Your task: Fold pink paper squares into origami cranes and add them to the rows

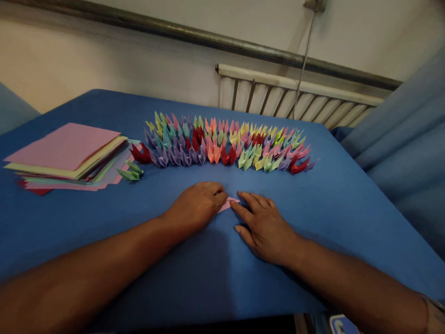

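Note:
A small folded piece of pink paper (227, 203) lies on the blue table cover between my two hands. Curled over its left end, my left hand (199, 204) has its fingers closed on the paper and hides part of it. My right hand (263, 226) rests with fingers spread, the index fingertip touching the paper's right end. Just beyond the hands stand rows of folded paper cranes (213, 150) in many colours. A single green paper crane (131, 172) sits apart at their left front.
On the left lies an uneven stack of coloured paper sheets (66, 146), pink on top. Behind the table are a radiator (278, 93) and a long pipe (194, 35) along the wall. A blue curtain (410, 139) hangs close to the right edge.

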`<state>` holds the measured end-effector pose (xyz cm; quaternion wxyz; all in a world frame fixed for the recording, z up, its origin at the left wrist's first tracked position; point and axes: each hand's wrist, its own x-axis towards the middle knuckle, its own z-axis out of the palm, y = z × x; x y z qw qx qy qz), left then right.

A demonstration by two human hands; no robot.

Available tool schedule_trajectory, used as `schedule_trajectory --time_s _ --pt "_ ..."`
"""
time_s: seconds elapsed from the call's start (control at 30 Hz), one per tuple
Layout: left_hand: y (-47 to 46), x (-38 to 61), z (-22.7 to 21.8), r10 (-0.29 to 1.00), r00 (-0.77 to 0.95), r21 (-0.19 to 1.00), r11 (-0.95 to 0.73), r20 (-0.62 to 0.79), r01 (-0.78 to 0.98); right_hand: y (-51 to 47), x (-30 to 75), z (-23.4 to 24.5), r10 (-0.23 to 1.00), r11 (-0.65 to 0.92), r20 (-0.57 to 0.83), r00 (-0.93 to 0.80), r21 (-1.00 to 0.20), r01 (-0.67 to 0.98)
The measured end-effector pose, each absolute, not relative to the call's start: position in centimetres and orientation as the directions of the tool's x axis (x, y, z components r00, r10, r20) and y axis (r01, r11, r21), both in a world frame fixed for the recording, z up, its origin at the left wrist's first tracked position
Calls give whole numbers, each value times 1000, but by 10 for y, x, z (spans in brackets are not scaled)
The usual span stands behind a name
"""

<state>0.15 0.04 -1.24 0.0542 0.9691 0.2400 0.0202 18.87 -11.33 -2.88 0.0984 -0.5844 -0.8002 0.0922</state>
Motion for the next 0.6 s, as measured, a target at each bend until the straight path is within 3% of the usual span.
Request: schedule_trajectory --time_s 0.2,0.6 --pt "-3 6 -11 455 889 23 -889 -43 456 -113 188 -28 956 292 44 -291 -259 921" --pt "-1 5 -15 437 899 -26 -899 -30 436 -117 185 -26 959 283 47 -280 -231 931"
